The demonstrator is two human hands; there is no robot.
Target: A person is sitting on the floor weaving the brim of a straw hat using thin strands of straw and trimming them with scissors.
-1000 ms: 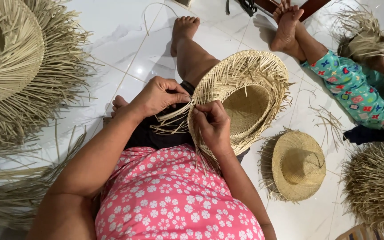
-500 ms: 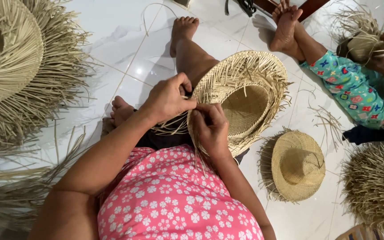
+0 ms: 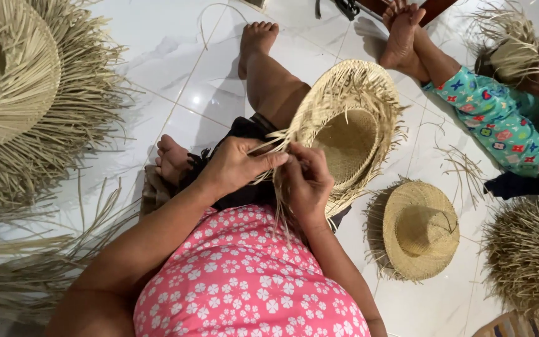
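Straw hat (image 3: 350, 134) sits tilted on the lap, crown hollow facing up, brim edge unfinished and fringed. Left hand (image 3: 235, 165) pinches a bundle of loose strands (image 3: 269, 145) at the near brim, fingers closed tight on them. Right hand (image 3: 307, 181) is just beside it, fingers curled shut on the brim edge and more strands; the two hands nearly touch. Long strands hang down from the grip over the pink dress (image 3: 244, 281).

Around it: finished hat (image 3: 420, 229) on the floor to the right, big fringed hats (image 3: 26, 93) far left, another person's legs (image 3: 488, 112) top right.

Risks, my read: dry strands could snap or slip from the pinch if pulled hard, loosening the weave. Hat is only propped on the thigh, so it could roll off. Hanging ends may tangle.
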